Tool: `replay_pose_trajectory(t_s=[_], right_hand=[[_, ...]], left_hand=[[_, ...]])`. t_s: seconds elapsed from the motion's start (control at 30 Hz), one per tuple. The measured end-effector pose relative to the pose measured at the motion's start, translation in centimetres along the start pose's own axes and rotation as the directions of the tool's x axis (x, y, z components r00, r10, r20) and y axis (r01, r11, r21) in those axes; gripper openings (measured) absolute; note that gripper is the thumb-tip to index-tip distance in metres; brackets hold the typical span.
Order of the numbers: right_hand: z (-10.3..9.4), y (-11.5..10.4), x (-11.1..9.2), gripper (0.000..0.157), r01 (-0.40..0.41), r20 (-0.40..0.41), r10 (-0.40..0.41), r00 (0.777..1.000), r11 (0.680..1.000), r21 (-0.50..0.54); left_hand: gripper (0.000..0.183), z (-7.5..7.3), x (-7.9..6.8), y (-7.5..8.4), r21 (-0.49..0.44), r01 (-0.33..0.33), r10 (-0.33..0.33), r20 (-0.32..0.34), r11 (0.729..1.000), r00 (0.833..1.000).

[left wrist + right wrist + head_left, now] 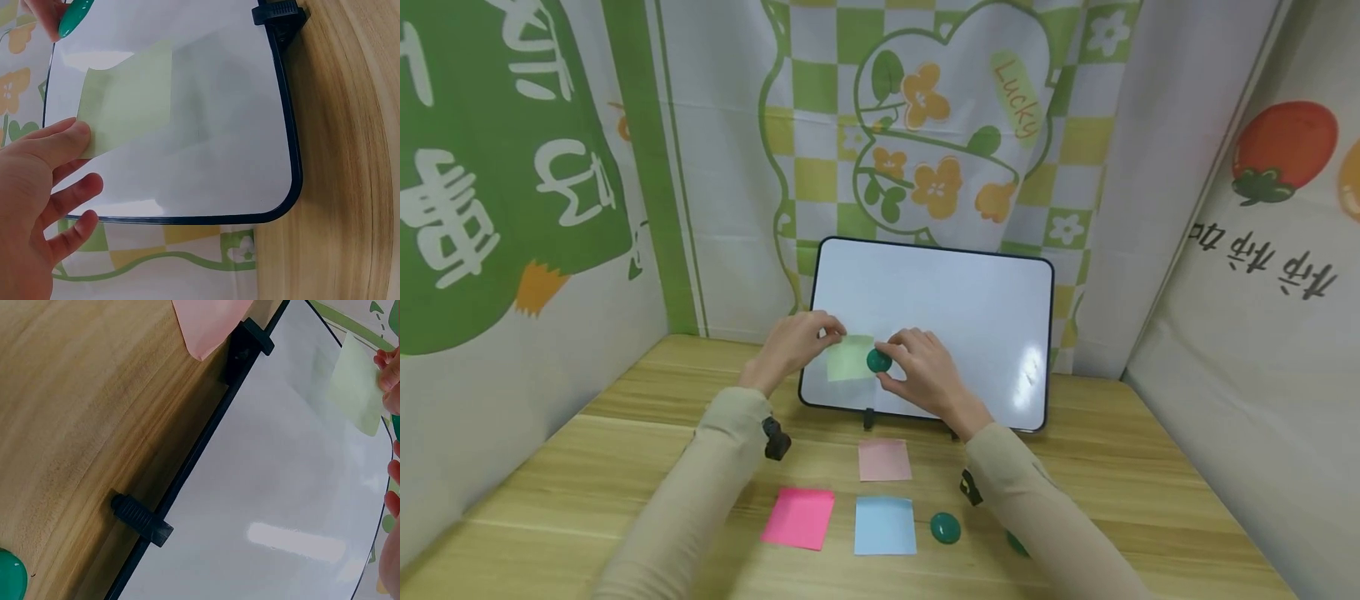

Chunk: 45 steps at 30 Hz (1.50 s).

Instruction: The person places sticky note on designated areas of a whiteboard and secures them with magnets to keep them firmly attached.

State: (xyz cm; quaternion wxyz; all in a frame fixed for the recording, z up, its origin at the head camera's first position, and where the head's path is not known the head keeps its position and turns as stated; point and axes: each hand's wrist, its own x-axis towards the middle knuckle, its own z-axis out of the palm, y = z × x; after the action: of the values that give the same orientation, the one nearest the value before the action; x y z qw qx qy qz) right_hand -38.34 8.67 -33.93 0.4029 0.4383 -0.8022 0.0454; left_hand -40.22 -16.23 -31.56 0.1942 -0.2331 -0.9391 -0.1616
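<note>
My left hand point(798, 345) pinches a corner of a pale green sticky note point(851, 360) between thumb and finger, as the left wrist view also shows. The note point(134, 100) is in front of the lower left of a whiteboard point(955, 308) with a black frame. A round green magnet point(879, 360) is held between the thumb and fingers of my right hand point(927, 372), beside the note's right edge. In the right wrist view, only part of the right hand point(392, 544) shows at the edge.
Black feet point(868, 418) support the leaning board. On the wooden table lie a light pink note point(883, 460), a bright pink note point(799, 518), a blue note point(885, 527) and a green magnet point(945, 527). Another magnet point(1017, 544) is partly hidden by the right sleeve. A patterned curtain point(820, 100) hangs behind.
</note>
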Motion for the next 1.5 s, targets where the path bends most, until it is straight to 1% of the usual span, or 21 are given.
replay_pose_trajectory(t_s=[0.23,0.47,0.8,0.93,1.17,1.5], right_hand=[[0.6,0.3,0.6,0.041,-0.014,-0.029,0.013,0.999,1.0,-0.018],[1.1,-0.2,1.3,0.041,-0.029,-0.025,0.029,0.999,0.999,-0.016],[2.2,-0.1,1.9,0.04,-0.038,-0.042,0.037,0.998,0.999,-0.029],[2.5,0.0,1.9,0.04,-0.051,-0.034,0.05,0.998,0.998,-0.038],[2.8,0.2,1.8,0.04,-0.096,0.003,0.096,0.995,0.995,-0.039],[3.4,0.4,2.0,0.04,-0.091,-0.004,0.091,0.996,0.993,-0.074]], left_hand=[[0.017,-0.3,0.4,0.0,-0.015,-0.017,0.017,-0.009,1.0,1.0],[0.018,0.0,0.5,-0.1,0.018,-0.029,0.029,-0.007,0.999,1.0],[0.016,0.3,0.8,-0.1,0.032,-0.052,0.053,-0.031,0.998,0.998],[0.016,0.4,0.8,-0.2,0.039,-0.06,0.062,-0.041,0.997,0.997],[0.015,0.5,0.9,-0.4,0.059,-0.072,0.075,-0.054,0.996,0.996],[0.016,0.8,1.5,-0.9,0.096,-0.08,0.087,-0.075,0.992,0.993]])
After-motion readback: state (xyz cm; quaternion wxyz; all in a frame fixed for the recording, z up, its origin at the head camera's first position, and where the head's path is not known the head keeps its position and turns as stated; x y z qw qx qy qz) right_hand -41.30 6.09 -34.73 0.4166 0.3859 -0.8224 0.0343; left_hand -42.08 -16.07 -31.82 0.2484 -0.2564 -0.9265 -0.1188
